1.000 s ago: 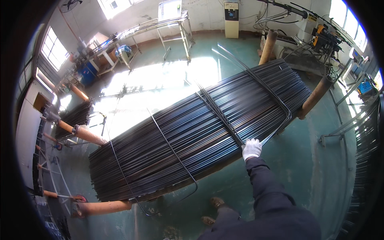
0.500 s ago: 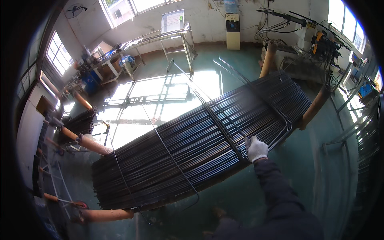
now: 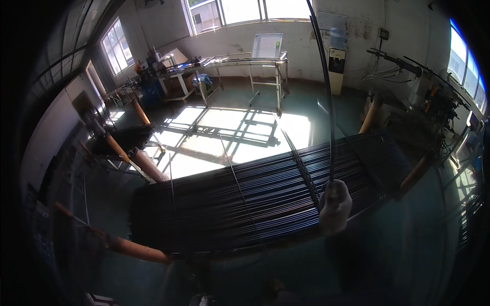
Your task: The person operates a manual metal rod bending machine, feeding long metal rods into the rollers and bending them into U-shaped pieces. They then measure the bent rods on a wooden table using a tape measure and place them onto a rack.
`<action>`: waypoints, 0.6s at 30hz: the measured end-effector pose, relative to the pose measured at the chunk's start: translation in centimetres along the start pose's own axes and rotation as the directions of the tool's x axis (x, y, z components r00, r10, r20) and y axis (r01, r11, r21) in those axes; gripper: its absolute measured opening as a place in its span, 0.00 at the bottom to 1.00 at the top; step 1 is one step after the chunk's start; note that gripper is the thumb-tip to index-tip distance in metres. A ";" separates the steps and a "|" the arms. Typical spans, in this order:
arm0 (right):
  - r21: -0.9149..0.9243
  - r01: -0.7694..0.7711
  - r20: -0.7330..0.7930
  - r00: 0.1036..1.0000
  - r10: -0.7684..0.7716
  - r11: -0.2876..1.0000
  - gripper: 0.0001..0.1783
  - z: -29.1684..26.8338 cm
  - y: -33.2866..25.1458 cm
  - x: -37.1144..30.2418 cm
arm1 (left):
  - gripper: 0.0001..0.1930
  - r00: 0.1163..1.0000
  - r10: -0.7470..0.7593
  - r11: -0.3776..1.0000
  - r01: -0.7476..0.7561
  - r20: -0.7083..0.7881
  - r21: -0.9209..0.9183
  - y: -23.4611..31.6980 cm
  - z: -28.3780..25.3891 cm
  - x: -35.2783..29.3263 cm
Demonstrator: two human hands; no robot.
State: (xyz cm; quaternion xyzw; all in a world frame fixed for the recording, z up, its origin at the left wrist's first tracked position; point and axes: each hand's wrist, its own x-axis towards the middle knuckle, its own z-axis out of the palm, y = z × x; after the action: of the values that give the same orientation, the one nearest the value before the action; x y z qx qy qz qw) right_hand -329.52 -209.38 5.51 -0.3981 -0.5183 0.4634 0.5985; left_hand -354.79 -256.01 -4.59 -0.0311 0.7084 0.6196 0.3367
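Note:
My right hand (image 3: 335, 210), in a white glove, is closed around the lower part of a long thin dark rod (image 3: 328, 102). The rod rises steeply and leaves the picture at the top. Below and beyond the hand lies a wide layer of dark rods (image 3: 240, 196), packed side by side. Several thin crosswise rods (image 3: 302, 167) lie over that layer, close to the hand's left. At the lower edge is a blurred pale patch (image 3: 202, 300), which may be my left glove; no fingers can be made out.
Orange-brown padded posts (image 3: 138, 248) stand at the corners of the rod layer. A second dark bundle (image 3: 127, 138) rests at the left. Farther back are a metal-framed table (image 3: 240, 62), a water dispenser (image 3: 336, 76) and machinery with cables (image 3: 434, 97) at the right.
My right hand has lifted a rod from lying across the layer to a steep upright position. The view has tilted up and turned left. A pale patch has appeared at the lower edge.

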 end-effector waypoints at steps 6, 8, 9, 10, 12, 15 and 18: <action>0.169 -0.228 0.404 0.904 0.144 0.959 0.10 11.7 1.6 -24.2 | 0.14 0.867 0.465 0.880 -0.475 0.182 0.013 12.3 2.4 -4.6; 0.347 -0.562 0.636 0.730 0.252 0.751 0.11 14.5 5.9 -33.0 | 0.22 0.793 0.535 0.834 -0.551 0.292 -0.032 16.8 1.0 -7.4; 0.427 -0.715 0.765 0.612 0.201 0.553 0.12 15.8 8.5 -37.7 | 0.21 0.718 0.609 0.784 -0.610 0.337 -0.119 18.1 0.3 -9.0; 0.433 -0.850 0.868 0.483 0.115 0.301 0.13 17.0 11.0 -42.3 | 0.20 0.713 0.629 0.770 -0.625 0.309 -0.128 18.8 -0.7 -10.4; 0.211 -0.977 0.977 0.211 0.043 -0.004 0.15 18.9 13.9 -52.3 | 0.17 0.741 0.639 0.764 -0.643 0.208 -0.053 19.4 -3.7 -12.6; -0.166 -0.977 0.986 -0.169 -0.012 0.134 0.16 19.9 9.4 -63.2 | 0.14 0.749 0.662 0.741 -0.648 -0.025 0.174 19.2 -12.0 -16.0; 0.221 -0.504 0.788 -0.412 -0.457 0.835 0.21 21.9 -2.5 -62.4 | 0.13 0.789 0.604 0.792 -0.578 -0.115 0.193 16.6 -22.0 -21.6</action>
State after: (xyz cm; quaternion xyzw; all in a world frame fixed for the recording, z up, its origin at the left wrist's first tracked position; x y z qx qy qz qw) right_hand -352.95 -270.43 -4.54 0.3638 -0.5988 0.7112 -0.0575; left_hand -355.44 -280.01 20.94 0.1647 0.7523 0.6345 0.0649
